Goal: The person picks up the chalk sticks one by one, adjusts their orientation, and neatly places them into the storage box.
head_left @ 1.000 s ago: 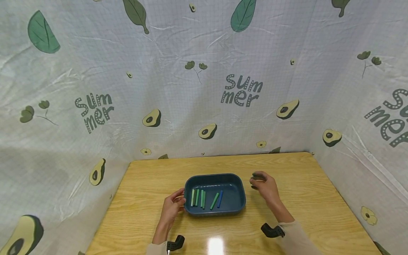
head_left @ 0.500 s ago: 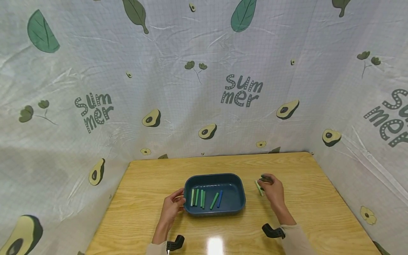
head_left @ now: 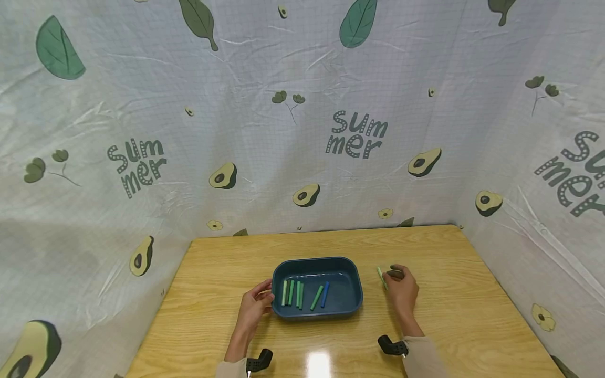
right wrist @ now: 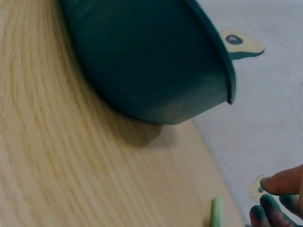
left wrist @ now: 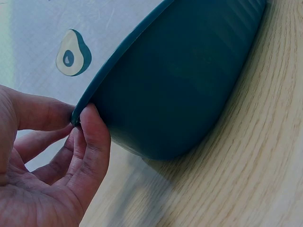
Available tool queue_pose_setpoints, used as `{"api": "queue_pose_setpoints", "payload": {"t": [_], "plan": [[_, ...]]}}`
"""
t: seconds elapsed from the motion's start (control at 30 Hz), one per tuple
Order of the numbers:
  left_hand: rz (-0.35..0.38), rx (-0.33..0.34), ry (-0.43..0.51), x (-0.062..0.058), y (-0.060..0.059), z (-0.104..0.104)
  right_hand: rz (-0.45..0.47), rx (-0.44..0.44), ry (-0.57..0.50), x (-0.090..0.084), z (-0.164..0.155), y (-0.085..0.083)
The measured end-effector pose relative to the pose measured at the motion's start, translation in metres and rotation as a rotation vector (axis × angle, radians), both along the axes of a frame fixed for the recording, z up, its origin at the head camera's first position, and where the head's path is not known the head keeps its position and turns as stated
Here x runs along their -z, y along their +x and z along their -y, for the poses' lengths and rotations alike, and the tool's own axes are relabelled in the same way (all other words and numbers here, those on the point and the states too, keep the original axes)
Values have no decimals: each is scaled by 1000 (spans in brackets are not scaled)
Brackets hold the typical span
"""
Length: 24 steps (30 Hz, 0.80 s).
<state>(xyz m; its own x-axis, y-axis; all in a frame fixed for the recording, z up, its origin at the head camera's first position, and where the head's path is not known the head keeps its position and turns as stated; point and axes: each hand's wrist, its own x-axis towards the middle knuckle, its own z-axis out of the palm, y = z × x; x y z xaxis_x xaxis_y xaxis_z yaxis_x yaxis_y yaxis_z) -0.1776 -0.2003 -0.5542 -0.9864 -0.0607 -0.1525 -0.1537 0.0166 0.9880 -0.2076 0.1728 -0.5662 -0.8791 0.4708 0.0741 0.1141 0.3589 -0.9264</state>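
A wooden table (head_left: pixel 449 273) bears a blue tray (head_left: pixel 352 304) and green stick (head_left: pixel 381 276).

Blue tray (head_left: pixel 352 310) mid-table between hands; bare wood behind tray; curtain walls (head_left: pixel 302 157) close three sides.

- A makeshift recording booth, not a lived-in room: a small wooden table (head_left: pixel 454 294) stands closed in on three sides by hung plastic sheeting (head_left: pixel 293 157).
- The sheeting is a creased tablecloth print with avocados, leaves and the word "Summer".
- Black camera mounts (head_left: pixel 392 345) sit at both wrists.
- A bright lamp glare (head_left: pixel 319 362) shines on the tabletop.
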Motion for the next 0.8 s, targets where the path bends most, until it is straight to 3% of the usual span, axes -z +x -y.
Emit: {"api": "queue_pose_setpoints", "payload": {"t": [0.37,0.8], "plan": [[-11,1,8,0,1,1,-4,102,15,20,11,-4],[-6,5,10,2,1,2,-1,148,74,32,15,-9]]}}
